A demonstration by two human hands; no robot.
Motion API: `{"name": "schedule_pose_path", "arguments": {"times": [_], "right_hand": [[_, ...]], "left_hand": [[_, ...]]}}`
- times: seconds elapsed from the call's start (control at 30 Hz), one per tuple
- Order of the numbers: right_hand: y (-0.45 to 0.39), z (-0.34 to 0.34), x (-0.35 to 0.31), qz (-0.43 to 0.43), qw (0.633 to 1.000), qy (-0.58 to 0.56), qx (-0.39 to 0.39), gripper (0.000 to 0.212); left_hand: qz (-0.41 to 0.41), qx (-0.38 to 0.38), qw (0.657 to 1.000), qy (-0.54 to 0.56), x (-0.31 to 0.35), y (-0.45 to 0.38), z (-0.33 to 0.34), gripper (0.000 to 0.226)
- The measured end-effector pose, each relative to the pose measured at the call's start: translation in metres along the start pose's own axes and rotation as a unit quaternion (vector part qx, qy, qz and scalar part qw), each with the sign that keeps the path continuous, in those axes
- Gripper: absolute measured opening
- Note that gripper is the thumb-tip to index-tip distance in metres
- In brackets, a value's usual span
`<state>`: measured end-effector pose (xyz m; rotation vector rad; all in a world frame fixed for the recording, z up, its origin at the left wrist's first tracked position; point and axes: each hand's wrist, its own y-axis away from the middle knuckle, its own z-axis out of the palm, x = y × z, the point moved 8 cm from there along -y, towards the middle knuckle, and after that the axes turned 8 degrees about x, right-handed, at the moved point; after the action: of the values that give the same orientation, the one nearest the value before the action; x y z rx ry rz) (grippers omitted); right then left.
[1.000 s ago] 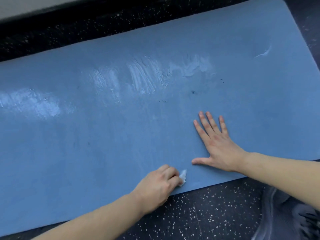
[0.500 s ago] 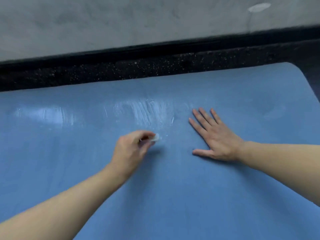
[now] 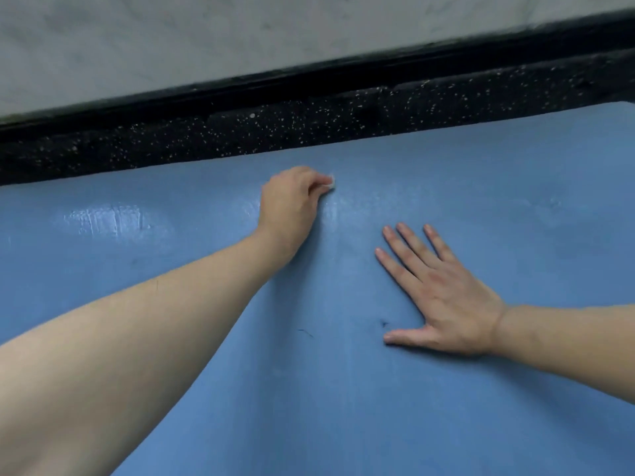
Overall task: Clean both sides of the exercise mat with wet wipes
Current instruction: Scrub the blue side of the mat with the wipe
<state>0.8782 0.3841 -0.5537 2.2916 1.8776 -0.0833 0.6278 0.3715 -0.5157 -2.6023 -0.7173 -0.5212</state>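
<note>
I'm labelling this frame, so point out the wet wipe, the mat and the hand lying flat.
wet wipe [image 3: 330, 183], head view, white tip showing past the left hand's fingers
mat [image 3: 343, 389], head view, bare blue surface
right hand [image 3: 446, 293], head view, back of the hand

Dark floor [image 3: 309, 132] seen along far side, black with many small white and tan specks. Black strip [image 3: 343, 80] set where floor meets wall. Pale grey wall [image 3: 240, 36] seen above strip, with faint cloudy marks like stone. Wall top blurred. Soft, even light spread over everything; no hard shadows cast on floor or wall.
</note>
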Motion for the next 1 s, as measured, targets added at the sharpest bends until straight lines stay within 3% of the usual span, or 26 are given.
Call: {"name": "schedule_pose_path", "arguments": {"times": [0.2,0.27,0.37,0.43,0.53,0.63,0.8,0.87,1.0], "right_hand": [[-0.001,-0.025,0.019,-0.028,0.985,-0.112,-0.128,0.131],[0.014,-0.033,0.019,-0.017,0.987,-0.113,-0.115,0.138],[0.044,-0.023,-0.001,0.027,0.989,-0.093,-0.108,0.156],[0.053,-0.014,-0.008,0.054,0.991,-0.075,-0.092,0.162],[0.055,-0.010,-0.004,0.069,0.991,-0.063,-0.095,0.167],[0.055,-0.009,-0.005,0.063,0.990,-0.058,-0.108,0.171],[0.052,-0.006,-0.003,0.052,0.994,-0.054,-0.085,0.172],[0.052,-0.008,-0.003,0.048,0.995,-0.040,-0.083,0.169],[0.066,-0.012,-0.036,-0.011,0.997,-0.041,-0.064,0.151]], "left_hand": [[0.085,-0.098,0.990,0.058,0.057,0.126,-0.014,0.012],[0.052,-0.131,0.987,0.075,0.058,0.126,-0.015,0.011],[-0.051,-0.078,0.993,0.072,0.043,0.092,-0.014,0.012],[-0.076,-0.062,0.994,0.043,0.040,0.079,-0.007,0.014],[-0.004,-0.099,0.995,0.005,0.060,0.100,0.000,0.015],[0.118,-0.145,0.981,0.054,0.086,0.170,-0.014,0.022],[0.141,-0.246,0.950,0.127,0.099,0.289,-0.040,0.008],[0.124,-0.240,0.955,0.123,0.097,0.288,-0.040,0.009],[0.018,-0.120,0.991,0.055,0.073,0.244,-0.045,0.007]]}}
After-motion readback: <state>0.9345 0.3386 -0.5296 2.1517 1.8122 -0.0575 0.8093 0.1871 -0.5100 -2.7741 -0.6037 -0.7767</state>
